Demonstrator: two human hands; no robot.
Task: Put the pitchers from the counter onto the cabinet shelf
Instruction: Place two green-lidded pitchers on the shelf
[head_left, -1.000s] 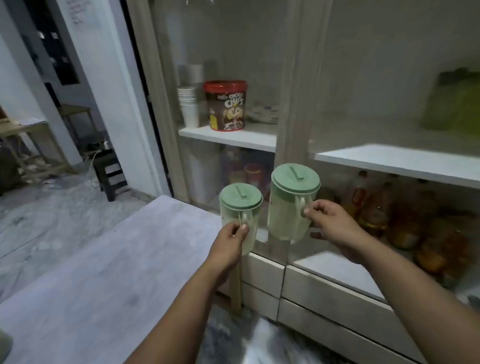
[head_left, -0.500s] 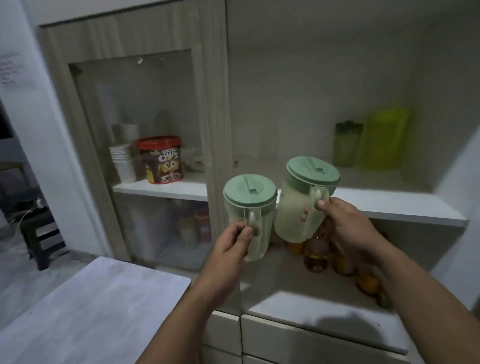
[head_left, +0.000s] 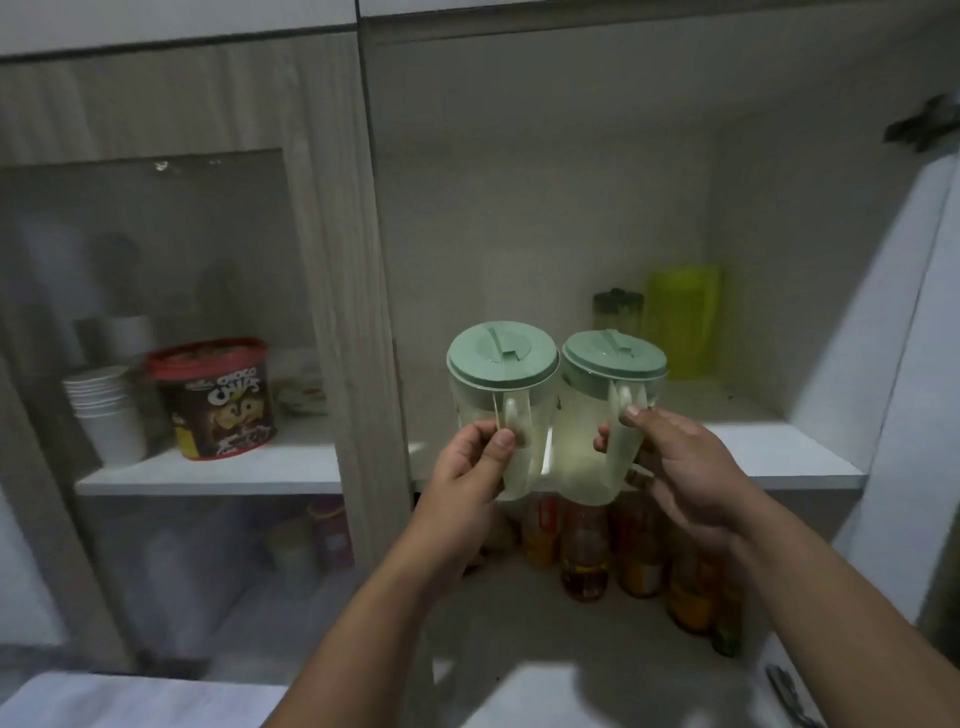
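Two clear pitchers with pale green lids are held side by side in front of the open cabinet. My left hand (head_left: 470, 465) grips the handle of the left pitcher (head_left: 498, 384). My right hand (head_left: 675, 467) grips the handle of the right pitcher (head_left: 597, 431). Both pitchers are upright, touching each other, and hang at the front edge of the white cabinet shelf (head_left: 779, 457), their bases slightly below shelf level.
A yellow-green container (head_left: 683, 322) and a dark-lidded jar (head_left: 618, 312) stand at the shelf's back right. Behind the closed glass door on the left are a Choco Chips tub (head_left: 218, 397) and stacked white cups (head_left: 106, 410). Bottles (head_left: 584, 551) crowd the lower shelf. The counter (head_left: 130, 701) lies below.
Both hands have raised the pitchers and carried them right, toward the open shelf. The pitchers have come together and now touch. The view has shifted up and right.
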